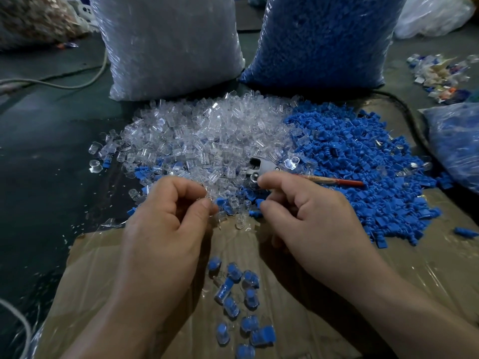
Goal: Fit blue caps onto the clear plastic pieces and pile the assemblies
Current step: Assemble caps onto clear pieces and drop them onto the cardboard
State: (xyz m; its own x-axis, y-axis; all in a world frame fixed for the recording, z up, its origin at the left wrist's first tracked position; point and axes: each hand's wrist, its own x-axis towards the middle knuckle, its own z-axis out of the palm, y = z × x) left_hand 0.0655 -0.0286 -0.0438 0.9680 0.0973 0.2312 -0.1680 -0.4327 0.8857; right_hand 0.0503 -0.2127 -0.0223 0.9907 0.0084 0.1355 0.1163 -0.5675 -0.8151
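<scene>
A heap of clear plastic pieces (pixel 207 133) lies at centre, and a heap of blue caps (pixel 363 161) spreads to its right. Several finished assemblies (pixel 238 304), clear with blue inside, lie in a loose pile on the cardboard sheet (pixel 103 268) between my forearms. My left hand (pixel 168 218) has curled fingers and pinches a clear piece, barely visible, between thumb and forefinger. My right hand (pixel 305 211) is curled too, and a blue cap (pixel 259 203) shows at its fingertips. The two hands sit close together over the near edge of the heaps.
A big bag of clear pieces (pixel 171 45) and a big bag of blue caps (pixel 324 40) stand behind the heaps. A grey metal tool (pixel 261 168) and a red pen (pixel 337 181) lie among the parts. Another blue bag (pixel 456 141) and scattered scraps (pixel 440 76) are at right; cables (pixel 64 84) at left.
</scene>
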